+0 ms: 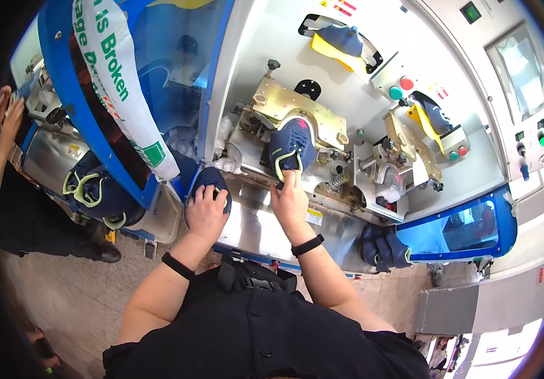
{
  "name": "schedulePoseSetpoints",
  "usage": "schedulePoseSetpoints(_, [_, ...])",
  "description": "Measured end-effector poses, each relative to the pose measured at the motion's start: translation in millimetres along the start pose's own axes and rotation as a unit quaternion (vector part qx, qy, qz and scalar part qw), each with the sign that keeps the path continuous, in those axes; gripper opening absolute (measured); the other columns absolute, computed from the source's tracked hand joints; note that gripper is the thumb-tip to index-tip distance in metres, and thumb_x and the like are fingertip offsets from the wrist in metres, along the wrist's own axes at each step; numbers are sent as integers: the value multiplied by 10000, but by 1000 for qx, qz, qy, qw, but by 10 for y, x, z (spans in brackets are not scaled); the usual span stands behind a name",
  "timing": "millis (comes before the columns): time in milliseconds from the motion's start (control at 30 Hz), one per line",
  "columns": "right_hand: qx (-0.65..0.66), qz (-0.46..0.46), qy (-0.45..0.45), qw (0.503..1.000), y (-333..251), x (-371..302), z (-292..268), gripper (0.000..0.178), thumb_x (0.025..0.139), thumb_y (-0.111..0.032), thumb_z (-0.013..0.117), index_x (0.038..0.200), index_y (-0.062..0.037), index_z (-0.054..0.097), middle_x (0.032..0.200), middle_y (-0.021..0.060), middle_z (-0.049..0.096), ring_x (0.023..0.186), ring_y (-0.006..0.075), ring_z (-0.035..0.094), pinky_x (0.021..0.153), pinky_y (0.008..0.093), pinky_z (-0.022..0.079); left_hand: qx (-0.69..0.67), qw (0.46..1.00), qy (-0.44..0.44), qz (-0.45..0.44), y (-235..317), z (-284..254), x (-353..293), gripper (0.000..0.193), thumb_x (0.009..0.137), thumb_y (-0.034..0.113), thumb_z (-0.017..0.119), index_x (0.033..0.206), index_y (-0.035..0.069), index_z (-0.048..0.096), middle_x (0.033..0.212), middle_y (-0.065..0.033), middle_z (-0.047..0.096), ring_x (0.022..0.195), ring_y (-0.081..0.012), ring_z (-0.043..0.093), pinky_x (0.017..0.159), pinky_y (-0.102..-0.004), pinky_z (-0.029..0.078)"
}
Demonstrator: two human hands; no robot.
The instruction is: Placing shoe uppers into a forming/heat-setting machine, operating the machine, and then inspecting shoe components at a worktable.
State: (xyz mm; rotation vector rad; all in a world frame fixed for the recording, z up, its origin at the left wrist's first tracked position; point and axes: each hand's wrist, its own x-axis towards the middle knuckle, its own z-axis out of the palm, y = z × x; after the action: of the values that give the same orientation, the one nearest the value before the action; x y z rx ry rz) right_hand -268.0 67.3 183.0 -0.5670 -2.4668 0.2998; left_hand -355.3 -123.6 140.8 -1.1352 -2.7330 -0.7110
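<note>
My right hand [289, 201] pinches the heel collar of a navy sneaker [297, 144] with lime-green lining and laces. That sneaker points away from me, its toe against the brass-coloured clamp plate [303, 107] of the machine. To the left, my left hand [207, 211] is closed over a second navy shoe [211, 179] at the machine's front edge. Its dark toe part points away from me, and my palm and fingers hide much of the rest. Both wrists wear black bands.
An open blue door [105, 95] with a printed strip stands left. Several navy shoes [95, 192] lie beyond it, near another person's arm [4, 139]. A second clamp station [404, 145], red and green buttons [401, 88] and a screen [517, 66] are right. More shoes [382, 247] hang front right.
</note>
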Motion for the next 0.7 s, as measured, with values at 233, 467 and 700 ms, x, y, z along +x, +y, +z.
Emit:
schedulePoseSetpoints(233, [18, -30, -23, 999, 38, -92, -142, 504, 790, -111, 692, 1226, -37, 451, 1223, 171, 524, 942, 377, 623, 732, 414, 538, -11, 1000, -3, -1, 6, -40, -23, 596, 628, 167, 833, 1170, 163, 584, 1227, -110, 538, 1213, -338, 472, 964, -468, 438])
schedulePoseSetpoints(467, [54, -155, -88, 983, 194, -862, -15, 786, 776, -215, 746, 1435, -51, 348, 1460, 206, 379, 1214, 375, 511, 959, 420, 479, -11, 1000, 18, 15, -60, 20, -44, 585, 620, 201, 827, 1148, 178, 577, 1209, -92, 542, 1204, -331, 483, 900, -475, 453])
schedulePoseSetpoints(700, [-46, -170, -340, 924, 577, -1576, -94, 901, 744, -402, 751, 1468, -87, 317, 1528, 101, 321, 1415, 281, 303, 1119, 499, 294, -8, 1000, 12, 15, -47, 12, -39, 584, 622, 188, 827, 1150, 176, 575, 1211, -97, 540, 1200, -335, 485, 897, -479, 455])
